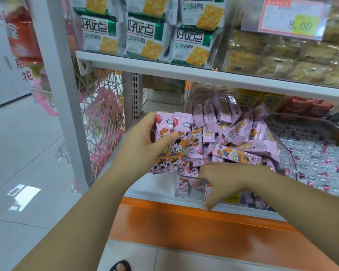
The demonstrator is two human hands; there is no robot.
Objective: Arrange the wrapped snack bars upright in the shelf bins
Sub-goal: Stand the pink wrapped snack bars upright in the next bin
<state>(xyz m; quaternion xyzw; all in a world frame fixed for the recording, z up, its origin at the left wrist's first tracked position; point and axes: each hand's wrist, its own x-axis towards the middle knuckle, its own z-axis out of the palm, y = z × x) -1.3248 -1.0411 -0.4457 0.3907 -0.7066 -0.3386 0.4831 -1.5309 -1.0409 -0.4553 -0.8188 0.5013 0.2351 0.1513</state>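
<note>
My left hand (145,141) grips a small stack of pink wrapped snack bars (171,141), held upright just left of the clear plastic bin (290,165). That bin is heaped with more pink bars (235,133), some standing at the back, others lying across the pile. My right hand (221,182) rests on the bin's front left rim, fingers curled over the edge among the bars; whether it holds one I cannot tell. A single pink bar (182,185) stands behind the bin's clear front wall.
A neighbouring bin of silver wrapped sweets (317,165) sits to the right. Cracker packs (145,38) fill the shelf above. A white shelf upright (63,79) and wire mesh panel (104,106) stand to the left. An orange base (184,222) runs below the shelf edge.
</note>
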